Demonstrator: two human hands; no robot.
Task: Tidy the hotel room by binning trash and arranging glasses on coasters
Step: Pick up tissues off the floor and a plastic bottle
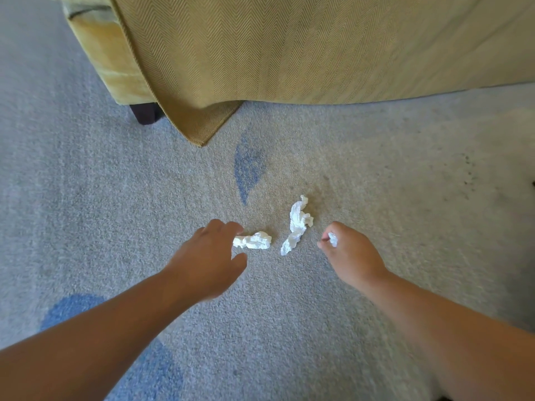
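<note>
Three crumpled white tissues show on the grey carpet (115, 183). My left hand (208, 256) reaches over a small wad of tissue (254, 241), fingers touching its left end, thumb spread below it. A longer twisted tissue (298, 224) lies loose on the carpet between my hands. My right hand (351, 253) is curled shut around a third tissue scrap (333, 239), only a white tip peeking out by the fingers.
A bed with a tan herringbone cover (289, 47) hangs down at the top, its corner touching the floor. A yellow upholstered bench with a dark leg (144, 112) stands at upper left. Blue patches mark the carpet.
</note>
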